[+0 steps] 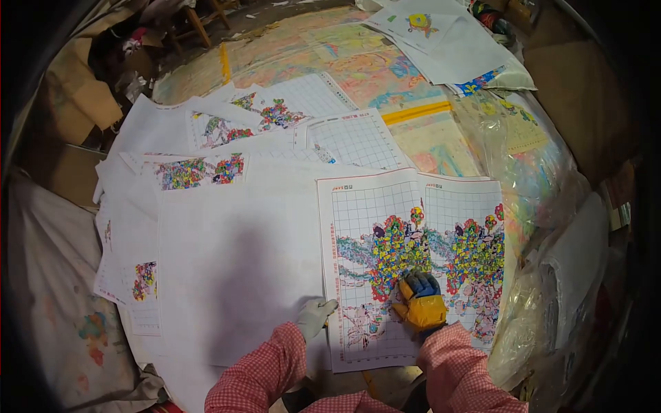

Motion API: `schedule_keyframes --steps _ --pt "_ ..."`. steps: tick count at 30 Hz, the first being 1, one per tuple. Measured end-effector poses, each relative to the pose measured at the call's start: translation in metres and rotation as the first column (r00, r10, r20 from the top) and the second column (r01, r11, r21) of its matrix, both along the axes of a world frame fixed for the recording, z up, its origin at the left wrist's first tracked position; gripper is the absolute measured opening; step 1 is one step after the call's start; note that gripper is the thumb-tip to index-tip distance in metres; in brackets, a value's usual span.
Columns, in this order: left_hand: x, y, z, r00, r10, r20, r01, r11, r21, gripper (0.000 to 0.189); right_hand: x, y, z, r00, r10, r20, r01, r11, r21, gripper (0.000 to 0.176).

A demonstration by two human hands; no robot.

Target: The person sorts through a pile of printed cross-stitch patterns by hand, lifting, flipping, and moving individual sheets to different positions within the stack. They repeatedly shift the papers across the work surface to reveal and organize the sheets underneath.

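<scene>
My left hand, in a pale grey glove, is at the left edge of a printed sheet, its fingers closed on that edge. The sheet carries a grid and a colourful flower pattern, with a line of red characters down its left side. On the sheet, near its right edge, rests my right hand in a yellow and blue glove. Its thumb stands apart from the fingers, and its palm side is hidden. A second sheet with a similar pattern lies just to the right, partly under the first.
Left of my hands spreads a large blank white sheet. Several overlapping printed sheets lie behind it. Clear plastic wrapping is heaped on the right. More papers lie at the far right, on the paint-stained surface.
</scene>
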State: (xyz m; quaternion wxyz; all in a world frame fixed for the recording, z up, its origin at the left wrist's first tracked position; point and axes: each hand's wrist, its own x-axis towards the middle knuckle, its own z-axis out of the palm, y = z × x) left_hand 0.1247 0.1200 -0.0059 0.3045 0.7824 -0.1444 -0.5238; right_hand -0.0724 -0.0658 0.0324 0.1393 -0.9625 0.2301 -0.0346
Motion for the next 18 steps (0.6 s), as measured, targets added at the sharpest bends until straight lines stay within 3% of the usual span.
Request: schedule_keyframes --steps 2,8,14,18 --pt "0.001 -0.004 0.012 0.997 -0.022 0.071 0.021 1.0 0.016 0.039 0.01 -0.011 0.002 0.997 -0.005 0.082 0.006 1.0 -0.017 0.054" --pt "0.006 0.0 0.006 0.999 0.029 0.027 -0.03 0.999 0.044 0.039 0.071 -0.1 -0.011 0.981 -0.061 0.187 0.088 0.986 -0.141 0.053" --pt "0.008 0.004 -0.008 0.992 0.127 -0.028 -0.127 0.992 -0.018 0.039 0.12 -0.16 -0.031 0.984 -0.172 0.043 0.176 0.976 -0.128 0.063" --pt "0.009 0.01 -0.026 0.992 0.124 -0.026 -0.122 0.989 0.08 0.038 0.115 -0.163 -0.046 0.977 -0.214 -0.025 0.213 0.977 -0.03 0.068"
